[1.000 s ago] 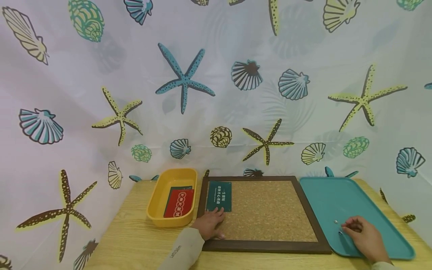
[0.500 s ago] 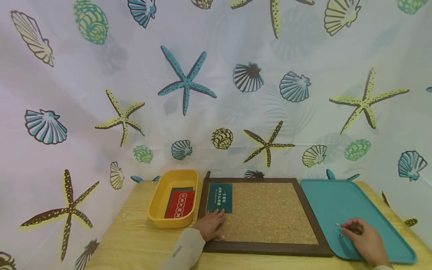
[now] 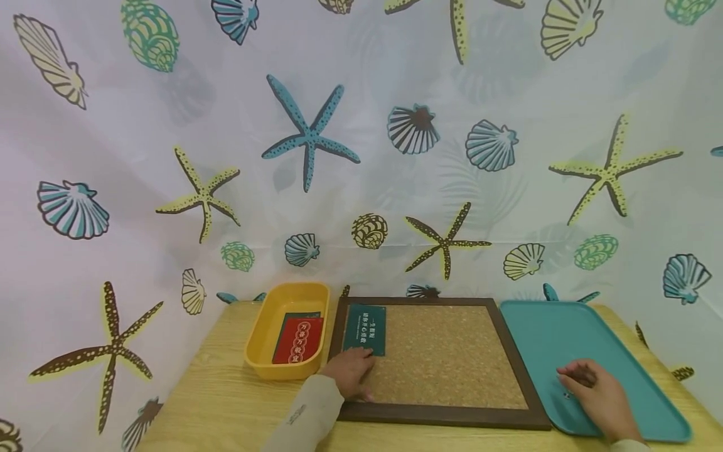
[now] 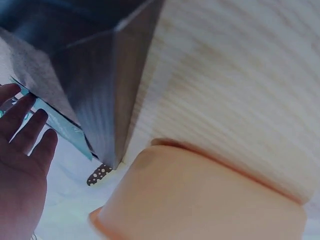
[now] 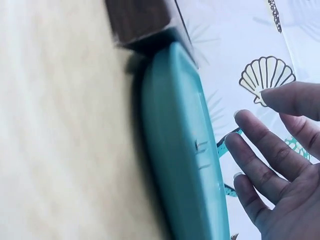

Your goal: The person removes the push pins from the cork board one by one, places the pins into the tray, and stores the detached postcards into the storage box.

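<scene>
My left hand (image 3: 349, 372) rests at the left side of a brown-framed cork board (image 3: 452, 355), fingers extended to the lower edge of a dark green card (image 3: 364, 326) with white lettering. That card lies in the board's upper left corner. My right hand (image 3: 600, 397) is over the teal tray (image 3: 545, 333), thumb and index tips close together. Just below those fingertips lies a small silvery pin (image 3: 567, 395). Thin metal pins (image 5: 199, 145) also show on the tray in the right wrist view. I cannot tell whether a pin is between the fingertips.
A yellow bin (image 3: 285, 373) stands left of the board, holding a red card (image 3: 296, 342) over dark green ones. All sit on a wood-grain table (image 3: 209, 376). Behind hangs a white curtain (image 3: 361, 37) printed with shells and starfish.
My right fingertips have shifted slightly left and up, over the spot where a second small pin showed before. It is now out of sight. My left hand stays at the card.
</scene>
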Motion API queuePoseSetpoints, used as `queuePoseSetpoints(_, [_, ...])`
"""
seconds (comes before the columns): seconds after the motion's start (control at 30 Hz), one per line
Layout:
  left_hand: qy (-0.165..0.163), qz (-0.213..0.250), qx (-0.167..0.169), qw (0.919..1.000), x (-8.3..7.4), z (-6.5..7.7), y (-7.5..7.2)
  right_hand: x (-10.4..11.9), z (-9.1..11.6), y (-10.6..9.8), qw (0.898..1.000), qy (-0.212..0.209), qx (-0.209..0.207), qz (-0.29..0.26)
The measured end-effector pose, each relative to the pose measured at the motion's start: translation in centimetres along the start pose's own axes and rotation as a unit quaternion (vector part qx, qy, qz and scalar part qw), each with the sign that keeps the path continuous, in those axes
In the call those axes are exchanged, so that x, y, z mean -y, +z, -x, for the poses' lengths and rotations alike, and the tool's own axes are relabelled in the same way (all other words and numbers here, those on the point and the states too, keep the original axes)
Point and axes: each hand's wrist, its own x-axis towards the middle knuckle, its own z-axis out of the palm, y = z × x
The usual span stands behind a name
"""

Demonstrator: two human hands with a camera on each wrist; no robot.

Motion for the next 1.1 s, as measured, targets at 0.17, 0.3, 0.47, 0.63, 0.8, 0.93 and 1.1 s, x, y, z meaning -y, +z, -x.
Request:
queuePoseSetpoints(0.17, [-0.027, 0.027, 0.015, 0.9991, -0.4, 0.0, -0.5, 0.6, -0.4, 0.4, 1.000, 0.002, 0.007, -0.012])
queuePoseSetpoints(0.3, [-0.035, 0.037, 0.018, 0.9985, -0.4, -0.2, -0.7, 1.1, -0.7, 0.9, 1.000, -0.004, 0.014, -0.022])
queuePoseSetpoints(0.47, [-0.041, 0.052, 0.018, 0.9976, -0.4, -0.4, -0.7, 2.0, -1.1, 1.7, 0.999, -0.012, 0.017, -0.032])
queuePoseSetpoints(0.63, [-0.038, 0.060, 0.002, 0.9975, -0.2, -0.5, -0.7, 3.3, -1.9, 3.2, 0.999, -0.043, 0.006, -0.020])
queuePoseSetpoints(0.8, [-0.035, 0.107, -0.037, 0.9930, 0.4, -0.7, -1.3, 4.9, -2.8, 5.2, 0.996, -0.092, 0.000, -0.015])
queuePoseSetpoints(0.93, [-0.057, 0.209, -0.061, 0.9744, 0.9, -0.8, -1.4, 6.4, -3.4, 6.9, 0.992, -0.126, 0.002, -0.033])
queuePoseSetpoints(1.1, [-0.097, 0.312, -0.092, 0.9405, 1.7, -1.0, -1.4, 8.3, -3.8, 9.0, 0.989, -0.133, 0.032, -0.057])
